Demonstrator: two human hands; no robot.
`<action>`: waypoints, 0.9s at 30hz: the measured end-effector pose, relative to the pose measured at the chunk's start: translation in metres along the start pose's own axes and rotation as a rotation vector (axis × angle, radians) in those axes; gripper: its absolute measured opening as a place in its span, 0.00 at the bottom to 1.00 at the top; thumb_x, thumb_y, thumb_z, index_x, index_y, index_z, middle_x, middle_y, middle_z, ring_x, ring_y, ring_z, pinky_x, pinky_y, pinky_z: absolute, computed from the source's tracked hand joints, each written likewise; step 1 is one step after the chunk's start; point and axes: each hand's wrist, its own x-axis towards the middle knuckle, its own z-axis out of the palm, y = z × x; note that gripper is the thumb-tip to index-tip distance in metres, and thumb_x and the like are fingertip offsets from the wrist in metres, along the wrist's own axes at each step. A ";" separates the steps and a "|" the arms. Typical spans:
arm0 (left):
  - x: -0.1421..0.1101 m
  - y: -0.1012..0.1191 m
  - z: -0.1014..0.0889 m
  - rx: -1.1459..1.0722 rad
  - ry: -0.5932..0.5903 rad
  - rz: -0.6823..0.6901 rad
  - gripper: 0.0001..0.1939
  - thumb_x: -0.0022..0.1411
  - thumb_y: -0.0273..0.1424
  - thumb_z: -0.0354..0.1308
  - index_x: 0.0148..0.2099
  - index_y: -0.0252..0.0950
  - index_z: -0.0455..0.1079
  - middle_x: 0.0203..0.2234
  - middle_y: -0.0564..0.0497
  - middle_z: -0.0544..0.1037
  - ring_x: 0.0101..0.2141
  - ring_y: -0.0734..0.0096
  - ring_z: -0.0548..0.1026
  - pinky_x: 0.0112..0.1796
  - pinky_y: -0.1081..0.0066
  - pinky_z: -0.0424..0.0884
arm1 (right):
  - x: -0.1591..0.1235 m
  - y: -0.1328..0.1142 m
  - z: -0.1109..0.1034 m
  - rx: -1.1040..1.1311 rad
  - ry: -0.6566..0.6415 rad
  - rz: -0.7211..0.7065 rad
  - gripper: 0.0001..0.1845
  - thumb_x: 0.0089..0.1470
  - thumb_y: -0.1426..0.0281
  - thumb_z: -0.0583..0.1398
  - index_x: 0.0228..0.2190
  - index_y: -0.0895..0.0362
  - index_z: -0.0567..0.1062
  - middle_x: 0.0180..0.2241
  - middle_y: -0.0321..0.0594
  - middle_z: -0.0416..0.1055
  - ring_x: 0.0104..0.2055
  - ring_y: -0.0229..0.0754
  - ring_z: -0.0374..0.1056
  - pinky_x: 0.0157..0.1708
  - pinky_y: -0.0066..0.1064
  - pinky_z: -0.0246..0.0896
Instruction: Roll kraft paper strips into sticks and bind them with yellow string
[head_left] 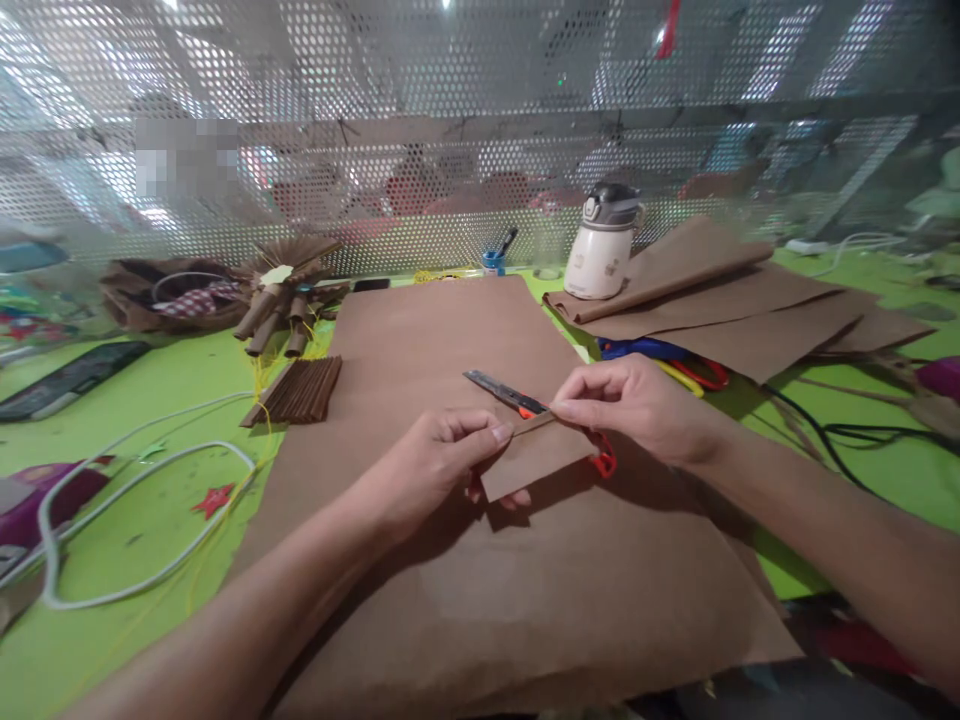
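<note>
A small piece of brown kraft paper (536,458) is stretched between my hands, its upper edge folded over in a narrow strip. My left hand (457,450) pinches the left end of that fold, thumb on top. At the other end, the thumb and fingertips of my right hand (619,405) press on the folded edge. Just behind the paper lies a pair of scissors (499,388) with dark blades and red-orange handles, partly hidden by the paper and my right hand. Beneath everything spreads a large brown paper sheet (465,590).
Thin brown paper rolls (304,390) lie in a row at left, with tied paper tubes (270,318) behind. A white cable (150,590) loops on the green table (172,520). At right are a bottle (600,250), stacked brown paper (720,300) and blue-handled tools (641,348).
</note>
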 end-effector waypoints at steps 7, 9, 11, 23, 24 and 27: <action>0.001 -0.004 -0.003 -0.210 -0.053 0.028 0.12 0.58 0.37 0.57 0.32 0.32 0.68 0.24 0.51 0.73 0.24 0.75 0.71 0.29 0.73 0.68 | -0.003 -0.004 0.002 0.068 -0.030 -0.101 0.19 0.52 0.67 0.60 0.46 0.55 0.70 0.36 0.40 0.72 0.35 0.37 0.70 0.33 0.27 0.65; 0.001 -0.006 -0.004 -0.229 -0.113 -0.004 0.11 0.58 0.37 0.57 0.32 0.32 0.68 0.23 0.52 0.72 0.23 0.75 0.71 0.28 0.74 0.67 | -0.006 -0.008 0.005 -0.018 -0.129 -0.198 0.21 0.52 0.69 0.60 0.50 0.53 0.69 0.42 0.42 0.71 0.41 0.40 0.69 0.38 0.29 0.65; 0.001 -0.007 -0.005 -0.245 -0.154 -0.023 0.11 0.59 0.36 0.56 0.32 0.32 0.68 0.22 0.52 0.71 0.22 0.76 0.71 0.27 0.75 0.65 | -0.009 -0.012 0.007 -0.134 -0.153 -0.342 0.16 0.53 0.71 0.59 0.45 0.54 0.73 0.42 0.42 0.71 0.43 0.40 0.68 0.42 0.30 0.63; 0.001 -0.004 -0.001 -0.117 -0.092 0.067 0.16 0.63 0.38 0.50 0.40 0.31 0.72 0.33 0.45 0.76 0.33 0.70 0.73 0.36 0.70 0.66 | -0.010 -0.014 0.014 0.036 -0.167 -0.075 0.05 0.52 0.70 0.60 0.31 0.59 0.75 0.29 0.38 0.74 0.30 0.37 0.69 0.30 0.26 0.64; 0.000 -0.002 0.000 -0.106 -0.062 0.095 0.18 0.64 0.40 0.48 0.41 0.30 0.72 0.34 0.44 0.76 0.34 0.68 0.73 0.36 0.70 0.67 | -0.009 -0.013 0.015 0.041 -0.156 -0.032 0.06 0.51 0.70 0.61 0.31 0.60 0.74 0.28 0.37 0.73 0.27 0.35 0.67 0.27 0.25 0.63; -0.004 0.002 0.003 -0.047 0.001 0.149 0.17 0.61 0.39 0.52 0.43 0.32 0.72 0.36 0.46 0.76 0.38 0.66 0.72 0.37 0.69 0.67 | -0.007 -0.012 0.017 0.058 -0.150 0.086 0.06 0.50 0.70 0.61 0.30 0.61 0.73 0.22 0.33 0.68 0.22 0.31 0.61 0.20 0.22 0.56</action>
